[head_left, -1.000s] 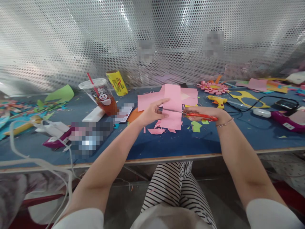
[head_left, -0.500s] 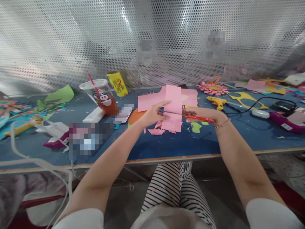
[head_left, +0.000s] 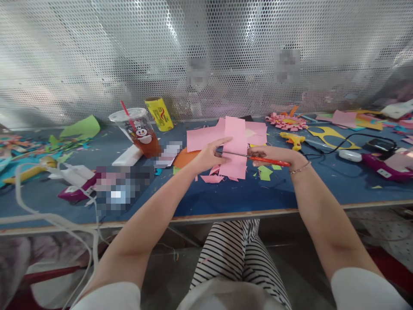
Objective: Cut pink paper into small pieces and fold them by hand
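Observation:
My left hand (head_left: 211, 156) grips the left edge of an upright strip of pink paper (head_left: 235, 133) between thumb and fingers. In my right hand (head_left: 271, 155) is a pair of scissors (head_left: 267, 161) with red handles, pointing left. Their thin blades lie across the strip at about its middle, the tips reaching close to my left fingers. Whether the blades have cut into the paper I cannot tell. Behind the strip lie more pink sheets (head_left: 200, 138), and pink scraps (head_left: 211, 178) are scattered just below it. Green scraps (head_left: 265, 173) rest under my right hand.
A drink cup (head_left: 142, 133) with a red straw and a yellow can (head_left: 161, 116) stand at the back left. To the right are a yellow glue gun (head_left: 293, 140), a fringed pink paper flower (head_left: 287, 121) and a black cable (head_left: 348, 135). A perforated metal panel (head_left: 226, 51) rises behind the table.
Both hands, the pink strip and the scissors hold nearly the same position. The whole view has shifted very slightly.

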The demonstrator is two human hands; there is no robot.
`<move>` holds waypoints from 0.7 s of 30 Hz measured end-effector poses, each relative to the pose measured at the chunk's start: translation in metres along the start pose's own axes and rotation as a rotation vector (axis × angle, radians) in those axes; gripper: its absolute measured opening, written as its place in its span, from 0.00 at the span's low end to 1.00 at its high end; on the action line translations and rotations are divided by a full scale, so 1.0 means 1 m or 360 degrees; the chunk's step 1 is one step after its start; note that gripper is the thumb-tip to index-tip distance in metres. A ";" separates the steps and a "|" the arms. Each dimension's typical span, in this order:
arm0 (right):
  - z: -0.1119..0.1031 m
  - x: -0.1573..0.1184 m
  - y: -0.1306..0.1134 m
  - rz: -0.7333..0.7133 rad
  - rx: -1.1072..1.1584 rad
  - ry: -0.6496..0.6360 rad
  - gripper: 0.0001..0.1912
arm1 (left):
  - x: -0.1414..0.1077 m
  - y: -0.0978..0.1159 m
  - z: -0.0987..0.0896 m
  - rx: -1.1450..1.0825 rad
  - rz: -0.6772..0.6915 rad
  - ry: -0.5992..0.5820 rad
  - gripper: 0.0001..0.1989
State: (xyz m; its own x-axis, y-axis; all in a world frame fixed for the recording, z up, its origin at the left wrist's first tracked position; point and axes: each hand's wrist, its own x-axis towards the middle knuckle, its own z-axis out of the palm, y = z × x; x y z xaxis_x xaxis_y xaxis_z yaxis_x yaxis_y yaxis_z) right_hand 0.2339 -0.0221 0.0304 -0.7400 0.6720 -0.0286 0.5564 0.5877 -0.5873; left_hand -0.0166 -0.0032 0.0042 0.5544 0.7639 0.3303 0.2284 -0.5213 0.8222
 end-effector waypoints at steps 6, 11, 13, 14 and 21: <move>-0.001 0.000 0.004 0.0001 0.0028 -0.0023 0.22 | 0.001 -0.001 0.000 -0.0019 0.0006 0.0008 0.35; 0.000 0.000 0.007 0.0013 0.0025 -0.0008 0.22 | 0.000 0.000 0.000 -0.0002 -0.0001 -0.0024 0.36; 0.000 0.001 0.008 0.0051 0.0030 0.0011 0.23 | 0.000 0.000 0.000 0.0016 -0.0001 -0.0034 0.36; 0.000 0.000 0.008 0.0073 0.0030 0.0023 0.24 | 0.000 0.000 0.000 0.0028 0.0004 -0.0033 0.36; 0.001 -0.001 0.006 0.0161 0.0047 0.0115 0.26 | -0.002 0.004 0.001 0.0110 0.0034 -0.0003 0.35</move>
State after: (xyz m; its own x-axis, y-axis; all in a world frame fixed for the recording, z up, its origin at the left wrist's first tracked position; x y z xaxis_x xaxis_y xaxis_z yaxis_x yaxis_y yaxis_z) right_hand 0.2375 -0.0199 0.0265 -0.6510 0.7584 -0.0313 0.6146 0.5025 -0.6081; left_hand -0.0161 -0.0069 0.0069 0.5612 0.7517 0.3464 0.2711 -0.5624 0.7812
